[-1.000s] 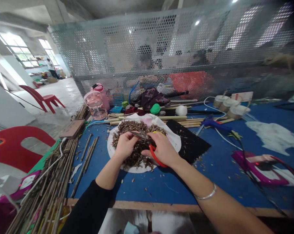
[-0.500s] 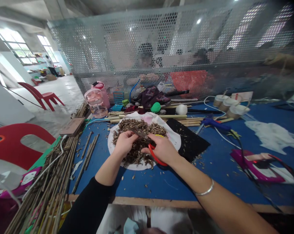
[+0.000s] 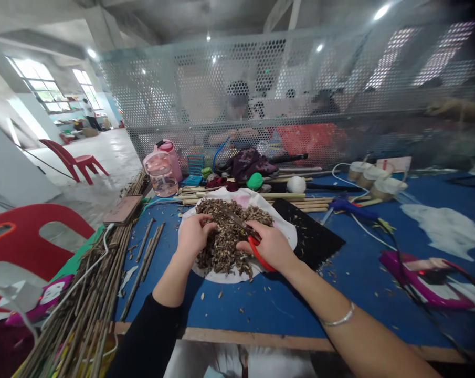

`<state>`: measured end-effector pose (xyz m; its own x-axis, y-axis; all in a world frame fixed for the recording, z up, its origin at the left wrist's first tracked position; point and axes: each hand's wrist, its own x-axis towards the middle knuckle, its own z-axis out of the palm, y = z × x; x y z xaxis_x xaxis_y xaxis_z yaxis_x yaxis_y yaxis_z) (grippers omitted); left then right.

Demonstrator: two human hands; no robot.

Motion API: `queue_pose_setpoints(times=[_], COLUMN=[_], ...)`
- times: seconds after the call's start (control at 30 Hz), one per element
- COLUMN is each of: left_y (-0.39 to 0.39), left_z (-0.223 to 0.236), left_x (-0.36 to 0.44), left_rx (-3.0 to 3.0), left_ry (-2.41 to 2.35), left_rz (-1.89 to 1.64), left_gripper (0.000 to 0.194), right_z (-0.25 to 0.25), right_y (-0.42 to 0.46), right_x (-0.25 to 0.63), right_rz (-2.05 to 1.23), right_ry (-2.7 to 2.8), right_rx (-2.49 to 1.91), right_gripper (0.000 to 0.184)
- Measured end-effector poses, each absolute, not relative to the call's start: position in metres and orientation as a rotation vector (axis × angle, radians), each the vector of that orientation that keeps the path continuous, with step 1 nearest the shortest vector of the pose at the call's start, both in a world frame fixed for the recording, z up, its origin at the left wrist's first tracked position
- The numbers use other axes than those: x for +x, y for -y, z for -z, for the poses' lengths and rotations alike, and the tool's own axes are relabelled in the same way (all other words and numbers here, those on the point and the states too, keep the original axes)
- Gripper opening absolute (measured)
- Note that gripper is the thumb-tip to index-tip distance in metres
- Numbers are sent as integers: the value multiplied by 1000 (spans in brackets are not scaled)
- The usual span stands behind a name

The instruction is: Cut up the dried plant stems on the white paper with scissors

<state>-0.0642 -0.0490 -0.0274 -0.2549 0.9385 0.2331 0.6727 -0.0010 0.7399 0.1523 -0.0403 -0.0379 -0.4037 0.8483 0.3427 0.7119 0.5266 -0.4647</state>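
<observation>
I record one change over the last half second: the left hand (image 3: 192,236) has drawn away from the blades, where its fingertips were meeting the scissors (image 3: 253,244), and now stands at the left edge of the dried leaves (image 3: 225,249). Its thumb and forefinger look slightly parted; I cannot tell whether a small piece lies between them. The right hand (image 3: 273,248) remains closed around the red handles, blades pointing forward and left across the pile. Whether the blades are parted I cannot determine. The leaves lie heaped on a white cloth (image 3: 286,227), on the blue table (image 3: 237,315). For the work in hand, I judge this to be a pause between cuts, with the scissors kept ready.
</observation>
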Motion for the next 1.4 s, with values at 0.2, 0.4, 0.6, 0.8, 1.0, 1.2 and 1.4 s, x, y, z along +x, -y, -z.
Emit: queue_pose_setpoints(times=[0.2, 0.4, 0.6, 0.8, 1.0, 1.2, 1.4], left_y=[57, 59, 57, 55, 49, 49, 56], left_z=[27, 35, 37, 27, 28, 29, 25], left_x=[-71, -64, -59, -53, -48, -45, -38], left_rx=[2008, 2109, 2076, 1894, 1300, 1246, 1386], left_ry=[-1585, -1711, -1701, -1716, -1487, -1255, -1240], left_rz=[-679, -541, -659, -965, -1270, -1262, -1153], left_gripper=[4, 16, 6, 15, 26, 25, 21], right_z=[38, 35, 38, 38, 39, 39, 41], right_y=[35, 35, 36, 37, 40, 44, 44], right_x=[157, 158, 156, 155, 154, 149, 147], right_rz=[-342, -379, -405, -414, -428, -308, -263], right_ry=[2118, 2115, 2131, 2153, 2201, 2265, 2312], right_rx=[-1233, -1243, -1233, -1227, -1261, -1175, -1116], right_gripper=[54, 51, 54, 51, 47, 55, 64])
